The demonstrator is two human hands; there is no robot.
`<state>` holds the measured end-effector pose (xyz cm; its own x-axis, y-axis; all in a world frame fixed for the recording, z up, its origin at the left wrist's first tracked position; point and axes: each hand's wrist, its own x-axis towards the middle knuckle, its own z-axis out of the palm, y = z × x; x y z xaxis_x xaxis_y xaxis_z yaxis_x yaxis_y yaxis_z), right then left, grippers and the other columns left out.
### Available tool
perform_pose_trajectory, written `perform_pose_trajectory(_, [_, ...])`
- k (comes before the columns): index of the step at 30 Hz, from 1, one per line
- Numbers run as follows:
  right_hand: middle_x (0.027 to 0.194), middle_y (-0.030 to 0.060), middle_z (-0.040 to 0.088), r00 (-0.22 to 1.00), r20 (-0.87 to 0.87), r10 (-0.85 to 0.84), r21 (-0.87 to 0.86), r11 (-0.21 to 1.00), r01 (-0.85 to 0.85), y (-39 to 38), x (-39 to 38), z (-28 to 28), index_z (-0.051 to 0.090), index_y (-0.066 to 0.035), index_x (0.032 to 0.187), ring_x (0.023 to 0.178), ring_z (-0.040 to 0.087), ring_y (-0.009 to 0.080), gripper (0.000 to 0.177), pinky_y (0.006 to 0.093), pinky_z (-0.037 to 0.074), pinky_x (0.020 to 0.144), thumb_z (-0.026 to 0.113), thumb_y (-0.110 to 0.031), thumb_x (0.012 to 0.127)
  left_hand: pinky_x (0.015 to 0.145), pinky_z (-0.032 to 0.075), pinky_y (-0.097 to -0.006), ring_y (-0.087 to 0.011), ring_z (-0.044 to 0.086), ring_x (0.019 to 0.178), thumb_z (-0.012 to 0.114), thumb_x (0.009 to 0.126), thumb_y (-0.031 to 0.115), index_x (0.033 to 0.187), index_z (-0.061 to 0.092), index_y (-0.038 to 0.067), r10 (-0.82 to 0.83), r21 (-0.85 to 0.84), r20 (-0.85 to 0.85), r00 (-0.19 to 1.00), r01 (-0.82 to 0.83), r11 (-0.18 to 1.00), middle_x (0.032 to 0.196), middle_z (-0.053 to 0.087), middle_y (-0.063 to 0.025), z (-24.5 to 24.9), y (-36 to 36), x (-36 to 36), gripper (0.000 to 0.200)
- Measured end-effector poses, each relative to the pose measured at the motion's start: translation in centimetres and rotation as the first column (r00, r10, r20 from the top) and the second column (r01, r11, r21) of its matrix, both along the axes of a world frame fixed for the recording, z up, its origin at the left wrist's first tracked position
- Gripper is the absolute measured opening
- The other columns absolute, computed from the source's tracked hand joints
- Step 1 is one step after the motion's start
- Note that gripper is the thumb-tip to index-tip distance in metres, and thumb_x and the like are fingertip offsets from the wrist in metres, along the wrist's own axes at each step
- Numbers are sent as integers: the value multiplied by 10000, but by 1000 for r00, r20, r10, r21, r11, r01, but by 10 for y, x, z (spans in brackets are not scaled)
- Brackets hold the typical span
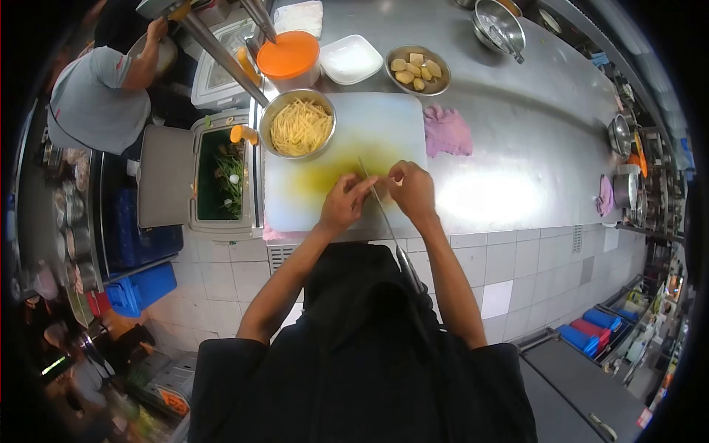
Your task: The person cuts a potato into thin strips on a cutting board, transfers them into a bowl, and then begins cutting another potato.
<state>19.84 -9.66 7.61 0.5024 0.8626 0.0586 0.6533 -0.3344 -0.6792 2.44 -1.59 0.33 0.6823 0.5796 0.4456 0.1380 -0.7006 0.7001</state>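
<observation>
A long knife [385, 217] points away from me between my hands, its tip over the white cutting board [399, 118] and its handle toward my body. My left hand [344, 202] is closed, with its fingertips meeting at the blade; whether they grip it or something small is hidden. Just right of the blade, my right hand [413, 193] is pinched around a small pale bit that is too small to name. A yellow-green stain spreads over the board around both hands. On the board's far left corner sits a steel bowl [328, 142] of pale yellow shredded strips [299, 127].
Behind the board stand an orange-lidded tub [288, 55], a white dish [351, 59] and a bowl of peeled tan pieces [417, 70]. A pink cloth [447, 131] lies right. Left is an open bin [193, 177] with green scraps; a co-worker [100, 96] stands beyond.
</observation>
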Motion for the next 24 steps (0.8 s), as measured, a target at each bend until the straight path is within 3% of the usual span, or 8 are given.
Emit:
perform_pose_trajectory(2, [842,168,718,992,-119,-49,35,998,54,-18,-1,14,679,-38,865,777,706,350,233,455,547,709,779,-245,825,757,553,-380,-284,631,874,719,839,-37,1317,636,185,-2,-1,5,1000,2,1000,1050,554,-120,0,0,1,534])
perform_pose_trajectory(4, [883,209,718,986,-160,-50,-231,973,12,-50,-18,37,636,-19,1080,836,704,386,363,484,543,727,735,-310,888,760,553,-378,-283,632,877,723,839,-33,1316,637,186,4,-4,8,1000,-4,1000,1049,554,-120,1,1,0,532])
perform_pose_trajectory(6, [876,261,705,989,-85,121,-237,962,-138,-85,-43,27,517,-4,1259,835,688,443,492,516,535,733,686,-329,930,774,552,-383,-285,640,898,735,837,-12,1302,646,181,8,22,-16,1000,-8,1000,1074,562,-125,3,0,0,512])
perform_pose_trajectory(7, [835,299,681,983,-96,153,-257,951,-173,-92,-53,24,449,-5,1309,799,658,500,427,558,515,712,592,-241,983,774,552,-383,-285,640,898,735,837,-12,1302,646,181,7,21,-16,1000,-7,1000,1074,562,-125,4,-3,1,512])
perform_pose_trajectory(9, [828,310,673,986,-133,101,-258,957,-133,-94,-66,16,448,-5,1302,787,646,514,379,584,498,713,553,-197,992,771,549,-388,-280,647,915,749,835,14,1194,689,137,165,-10,103,981,-164,986,1068,589,-123,6,-6,6,384])
perform_pose_trajectory(11, [819,327,657,980,-191,57,-277,955,-109,-93,-68,18,440,-2,1280,767,624,537,296,630,464,707,469,-79,996,766,541,-387,-279,649,913,753,831,27,1125,700,120,136,15,67,989,-137,990,1058,603,-112,0,-2,4,313])
perform_pose_trajectory(15, [808,323,657,981,-192,39,-300,949,-96,-94,-67,14,442,3,1265,755,626,533,290,625,468,698,480,-83,991,753,518,-374,-274,658,894,755,821,54,964,712,89,104,132,-25,994,-100,986,1015,645,-71,-2,-2,-1,153])
perform_pose_trajectory(24, [755,328,643,982,-179,63,-292,950,-114,-90,-66,16,424,12,1260,738,616,543,300,634,456,687,491,-70,980,781,514,-394,-278,658,878,706,828,19,951,697,58,36,109,18,999,-37,993,928,690,-72,-3,-3,-4,130])
